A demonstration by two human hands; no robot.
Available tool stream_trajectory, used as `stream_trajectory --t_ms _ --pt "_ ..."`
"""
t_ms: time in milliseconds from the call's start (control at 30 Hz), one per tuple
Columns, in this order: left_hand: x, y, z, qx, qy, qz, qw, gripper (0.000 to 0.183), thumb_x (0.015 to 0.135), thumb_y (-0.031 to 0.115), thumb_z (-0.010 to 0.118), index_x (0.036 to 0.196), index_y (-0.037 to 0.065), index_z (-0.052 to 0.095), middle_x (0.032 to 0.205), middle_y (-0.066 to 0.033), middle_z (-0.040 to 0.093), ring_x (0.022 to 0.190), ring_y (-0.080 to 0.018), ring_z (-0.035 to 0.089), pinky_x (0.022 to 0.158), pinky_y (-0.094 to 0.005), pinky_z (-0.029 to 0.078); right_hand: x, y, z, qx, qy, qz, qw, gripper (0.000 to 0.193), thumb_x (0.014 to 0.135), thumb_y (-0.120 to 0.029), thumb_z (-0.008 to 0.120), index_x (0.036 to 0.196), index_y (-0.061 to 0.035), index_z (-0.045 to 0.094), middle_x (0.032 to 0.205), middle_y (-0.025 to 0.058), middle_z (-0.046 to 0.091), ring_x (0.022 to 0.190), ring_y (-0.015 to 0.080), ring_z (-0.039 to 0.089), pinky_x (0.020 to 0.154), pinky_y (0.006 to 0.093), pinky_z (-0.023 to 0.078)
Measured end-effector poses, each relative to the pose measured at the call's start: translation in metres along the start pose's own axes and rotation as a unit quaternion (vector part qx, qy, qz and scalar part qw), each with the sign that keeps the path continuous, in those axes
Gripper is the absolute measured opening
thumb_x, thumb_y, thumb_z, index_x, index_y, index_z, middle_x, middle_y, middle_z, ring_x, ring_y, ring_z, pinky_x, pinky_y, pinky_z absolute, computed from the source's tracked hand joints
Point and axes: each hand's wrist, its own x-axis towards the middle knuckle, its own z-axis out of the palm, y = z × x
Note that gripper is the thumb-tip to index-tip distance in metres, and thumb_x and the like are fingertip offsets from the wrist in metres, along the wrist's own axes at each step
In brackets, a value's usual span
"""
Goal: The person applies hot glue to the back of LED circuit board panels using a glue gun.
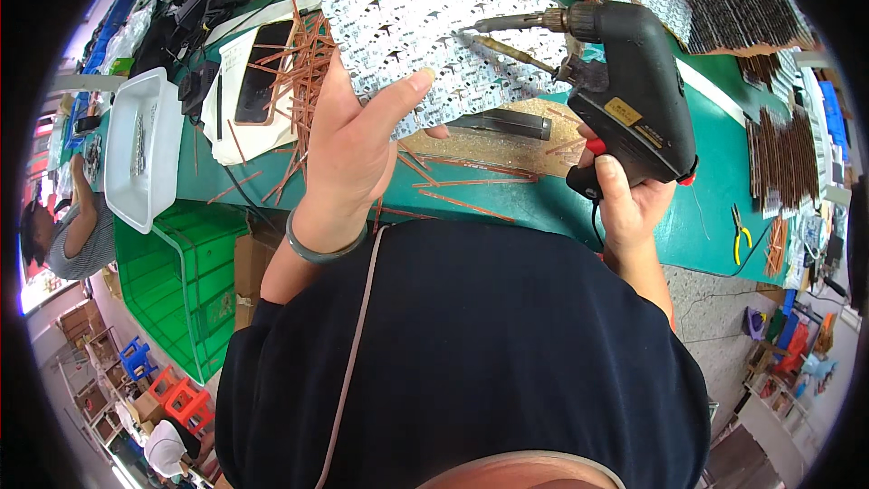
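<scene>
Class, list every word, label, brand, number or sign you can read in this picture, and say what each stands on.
Gold label on the black handheld tool: print too small and blurred to read.
White panel: tiny dark marks, too small to read.
No text that I can make out clearly elsewhere.

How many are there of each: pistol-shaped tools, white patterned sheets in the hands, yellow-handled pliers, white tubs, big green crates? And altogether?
Black pistol-shaped tool, in the right hand: 1
White patterned sheet, in the left hand: 1
Yellow-handled pliers: 1
White tub: 1
Green crate: 1
Total: 5
</scene>
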Motion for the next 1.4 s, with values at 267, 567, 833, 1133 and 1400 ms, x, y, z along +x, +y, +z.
stream_trajectory --t_ms 267,567,833,1133,1400 --pt "0.0 0.001 0.002 -0.001 0.004 -0.008 1.0 0.04 0.081 -0.004 0.05 0.118 -0.001 0.037 0.103 -0.0108 0.056 0.08 -0.0168 0.059 0.051 -0.0266 0.051 0.0 0.003 -0.007 0.038 -0.076 0.019 0.996 0.045 0.077 0.0 0.06 0.118 0.0036 0.043 0.098 0.0135 0.058 0.089 0.0184 0.058 0.078 0.0303 0.046" --pt "0.0 -0.001 0.0 0.006 0.007 -0.014 1.0 0.039 0.081 -0.003 0.051 0.117 0.0 0.037 0.101 -0.0103 0.056 0.08 -0.0163 0.059 0.051 -0.0265 0.05 0.001 0.003 -0.004 0.024 -0.074 0.016 0.997 0.042 0.077 0.001 0.061 0.115 0.0033 0.044 0.094 0.0115 0.058 0.084 0.0166 0.057 0.074 0.0283 0.047" --pt "0.002 -0.004 -0.001 0.001 0.015 -0.012 1.0 0.037 0.081 -0.002 0.051 0.116 0.0 0.038 0.1 -0.0103 0.057 0.079 -0.0164 0.059 0.052 -0.0267 0.051 0.001 0.004 -0.004 0.023 -0.071 0.029 0.997 0.047 0.076 0.002 0.061 0.119 0.0031 0.039 0.099 0.0128 0.056 0.088 0.0175 0.056 0.077 0.0297 0.046" --pt "0.007 -0.004 -0.007 -0.013 0.021 -0.01 1.0 0.036 0.081 -0.002 0.051 0.115 -0.001 0.041 0.101 -0.0117 0.057 0.079 -0.0177 0.06 0.052 -0.0274 0.051 -0.003 0.007 -0.006 0.049 0.01 0.019 0.999 0.03 0.08 -0.014 0.055 0.102 0.0056 0.047 0.083 0.0141 0.056 0.065 0.0163 0.054 0.057 0.0266 0.045" --pt "0.01 -0.001 -0.017 -0.018 0.031 -0.01 0.999 0.033 0.086 0.012 0.047 0.114 -0.004 0.044 0.101 -0.0144 0.058 0.076 -0.0213 0.06 0.054 -0.0295 0.049 0.019 0.018 -0.037 0.131 0.107 0.274 0.947 0.03 0.089 -0.018 0.047 0.107 0.0054 0.048 0.092 0.0163 0.061 0.057 0.0115 0.05 0.049 0.022 0.043"
